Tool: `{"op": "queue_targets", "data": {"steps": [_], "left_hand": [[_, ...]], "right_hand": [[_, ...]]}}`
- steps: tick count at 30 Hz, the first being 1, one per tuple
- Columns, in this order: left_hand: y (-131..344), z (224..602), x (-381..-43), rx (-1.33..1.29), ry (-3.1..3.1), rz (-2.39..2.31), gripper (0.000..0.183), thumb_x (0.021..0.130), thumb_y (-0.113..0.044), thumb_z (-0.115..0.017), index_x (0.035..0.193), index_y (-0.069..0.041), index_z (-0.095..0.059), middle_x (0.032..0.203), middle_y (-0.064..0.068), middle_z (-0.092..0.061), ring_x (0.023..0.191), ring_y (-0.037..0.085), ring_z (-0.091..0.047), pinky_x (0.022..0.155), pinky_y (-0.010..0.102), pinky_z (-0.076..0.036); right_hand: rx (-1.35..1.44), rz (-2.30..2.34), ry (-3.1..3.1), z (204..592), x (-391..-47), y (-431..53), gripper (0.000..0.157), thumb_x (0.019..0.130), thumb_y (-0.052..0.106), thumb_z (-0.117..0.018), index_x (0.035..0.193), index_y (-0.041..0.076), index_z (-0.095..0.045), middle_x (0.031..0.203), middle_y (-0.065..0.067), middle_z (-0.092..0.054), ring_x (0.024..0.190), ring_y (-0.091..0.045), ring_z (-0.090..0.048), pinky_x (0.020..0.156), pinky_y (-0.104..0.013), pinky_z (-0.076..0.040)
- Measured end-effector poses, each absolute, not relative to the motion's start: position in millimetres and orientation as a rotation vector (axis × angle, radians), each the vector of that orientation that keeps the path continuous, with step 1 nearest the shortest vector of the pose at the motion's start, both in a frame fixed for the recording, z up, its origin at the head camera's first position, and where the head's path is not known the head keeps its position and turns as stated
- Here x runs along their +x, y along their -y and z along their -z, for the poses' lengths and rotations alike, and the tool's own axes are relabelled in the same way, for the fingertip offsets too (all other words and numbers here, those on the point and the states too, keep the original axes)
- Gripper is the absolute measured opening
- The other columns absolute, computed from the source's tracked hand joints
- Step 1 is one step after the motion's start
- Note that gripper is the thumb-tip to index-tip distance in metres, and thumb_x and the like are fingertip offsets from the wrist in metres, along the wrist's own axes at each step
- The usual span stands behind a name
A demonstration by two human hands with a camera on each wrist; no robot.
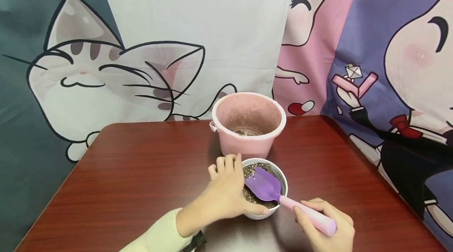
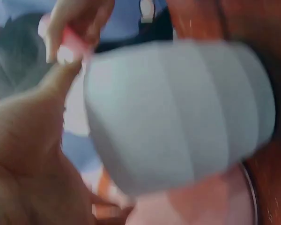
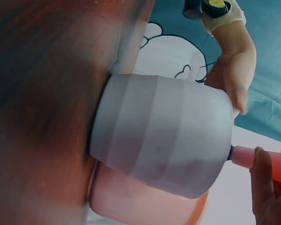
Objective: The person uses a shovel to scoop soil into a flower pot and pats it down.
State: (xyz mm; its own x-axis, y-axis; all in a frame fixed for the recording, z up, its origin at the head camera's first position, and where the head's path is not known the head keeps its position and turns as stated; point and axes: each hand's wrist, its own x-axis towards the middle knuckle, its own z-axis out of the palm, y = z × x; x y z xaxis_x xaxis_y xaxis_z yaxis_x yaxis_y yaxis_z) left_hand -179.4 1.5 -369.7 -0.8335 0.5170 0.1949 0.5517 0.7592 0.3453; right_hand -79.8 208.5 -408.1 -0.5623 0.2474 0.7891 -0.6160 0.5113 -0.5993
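Observation:
A white ribbed flowerpot [image 1: 255, 216] with dark, speckled soil [image 1: 260, 166] in it stands upright on the table. My left hand [image 1: 226, 193] holds it by the rim from the left, thumb along the near edge and fingers at the far side. My right hand [image 1: 330, 224] grips the pink handle of a small garden trowel [image 1: 263, 184]. Its purple blade lies over the soil inside the pot, the handle crossing the rim at the right. In the right wrist view the blade is hidden behind the wall of the flowerpot [image 3: 159, 136].
Right behind the flowerpot stands a larger pink bucket [image 1: 247, 148] with a little soil at its bottom. Both are on a reddish-brown wooden table [image 1: 141, 165]. A cloth with cartoon figures [image 1: 198, 8] hangs behind the table's far edge.

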Motion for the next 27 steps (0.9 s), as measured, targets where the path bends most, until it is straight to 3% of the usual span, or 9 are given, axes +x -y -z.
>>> {"op": "queue_targets", "data": {"steps": [5,11,17,27], "left_hand": [[22,366,-213,-1.318,2.856,0.788,0.129,0.054,-0.067,-0.087,0.152,-0.006,-0.030,0.142,0.008,-0.035,0.121,0.024,-0.028,0.087,0.039,-0.025],[26,372,-239,-1.642,2.740,0.743,0.125,0.055,-0.062,-0.089,0.152,-0.009,-0.032,0.145,0.004,-0.035,0.125,0.021,-0.028,0.089,0.039,-0.023],[20,376,-239,-1.597,2.748,0.617,0.128,0.051,-0.068,-0.087,0.152,-0.009,-0.035,0.143,0.005,-0.038,0.123,0.022,-0.031,0.088,0.040,-0.023],[10,380,-224,-1.404,2.731,0.523,0.117,0.050,-0.075,-0.081,0.144,-0.015,-0.043,0.128,0.004,-0.044,0.113,0.021,-0.033,0.083,0.039,-0.024]], "right_hand": [[0.465,-1.181,1.766,407,-87,-204,0.020,0.069,-0.004,-0.086,0.079,-0.007,-0.069,0.074,-0.006,-0.068,0.069,-0.002,-0.061,0.060,-0.012,-0.045],[0.498,-1.148,1.770,403,-89,-198,0.026,0.077,0.011,-0.086,0.079,-0.008,-0.068,0.072,-0.008,-0.067,0.070,-0.001,-0.061,0.065,-0.011,-0.046],[0.450,-1.135,1.812,405,-87,-194,0.023,0.073,0.006,-0.087,0.080,-0.006,-0.069,0.072,-0.007,-0.067,0.070,-0.001,-0.061,0.066,-0.011,-0.046],[0.400,-1.123,1.782,415,-90,-201,0.023,0.063,-0.006,-0.087,0.079,-0.004,-0.071,0.072,-0.007,-0.068,0.069,-0.002,-0.063,0.067,-0.010,-0.047]]}}
